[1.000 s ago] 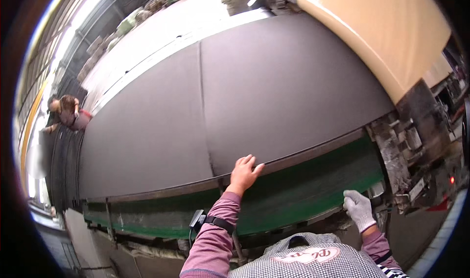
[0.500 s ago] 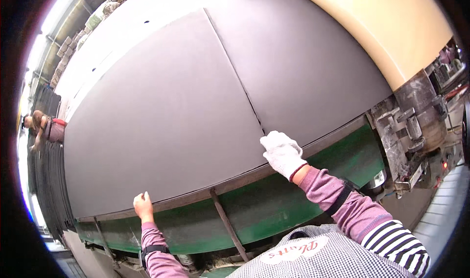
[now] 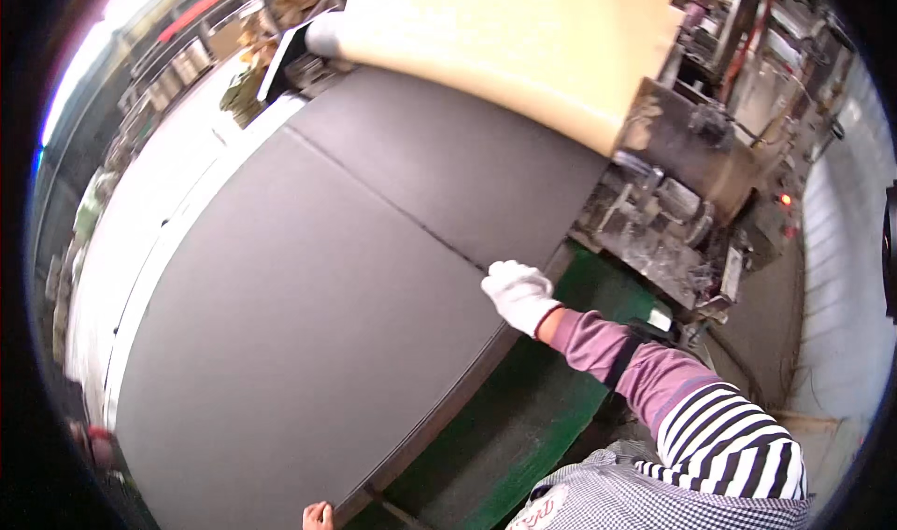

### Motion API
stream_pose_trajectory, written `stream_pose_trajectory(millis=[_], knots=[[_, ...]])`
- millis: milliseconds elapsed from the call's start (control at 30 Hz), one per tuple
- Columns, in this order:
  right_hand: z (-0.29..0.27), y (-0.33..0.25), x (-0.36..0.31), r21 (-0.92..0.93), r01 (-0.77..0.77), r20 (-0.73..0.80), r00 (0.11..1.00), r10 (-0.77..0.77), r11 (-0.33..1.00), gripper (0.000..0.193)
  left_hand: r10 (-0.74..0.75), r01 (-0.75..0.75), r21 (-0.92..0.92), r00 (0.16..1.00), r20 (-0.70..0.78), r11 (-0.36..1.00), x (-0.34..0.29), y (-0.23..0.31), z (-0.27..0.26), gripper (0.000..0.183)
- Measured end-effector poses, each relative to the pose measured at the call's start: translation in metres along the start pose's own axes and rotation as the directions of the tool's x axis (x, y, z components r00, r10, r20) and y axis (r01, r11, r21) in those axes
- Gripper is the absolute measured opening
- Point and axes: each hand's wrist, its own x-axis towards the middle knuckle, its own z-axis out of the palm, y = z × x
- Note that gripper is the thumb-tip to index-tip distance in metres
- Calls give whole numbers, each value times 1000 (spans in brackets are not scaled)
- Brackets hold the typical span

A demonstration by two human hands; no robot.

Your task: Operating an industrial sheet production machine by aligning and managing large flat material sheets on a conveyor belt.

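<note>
Two dark grey sheets lie end to end on a machine bed: a large near sheet (image 3: pixel 299 325) and a smaller far sheet (image 3: pixel 439 147). A thin dark seam (image 3: pixel 392 205) runs between them. My right hand (image 3: pixel 519 295), in a white knit glove, is closed at the seam's near end, close to the sheets' front edge. Whatever its fingers hold is hidden. My left hand (image 3: pixel 318 517) is bare and partly cut off by the lower border of the view. Its fingers are curled by the near sheet's front edge, and what lies inside them does not show.
A wide tan sheet (image 3: pixel 505 35) curves over a roller beyond the far sheet. Grimy machine parts (image 3: pixel 673 212) stand at the right. Below the front edge hangs a green panel (image 3: pixel 486 446). A person's blurred form (image 3: pixel 93 444) shows at the far left.
The view has swung to the right, showing more of the tan sheet and the machinery. My right hand stays closed at the seam's end. My left hand has slipped toward the lower border.
</note>
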Motion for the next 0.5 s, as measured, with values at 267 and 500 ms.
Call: stream_pose_trajectory(millis=[267,500], knots=[[-4,131,41,326,-69,-82,991,101,943,23,-328,410,-510,912,247,756,8,53,17,33],[-6,151,-13,386,152,-520,851,78,910,19,207,-184,-114,948,243,976,34,140,64,28]])
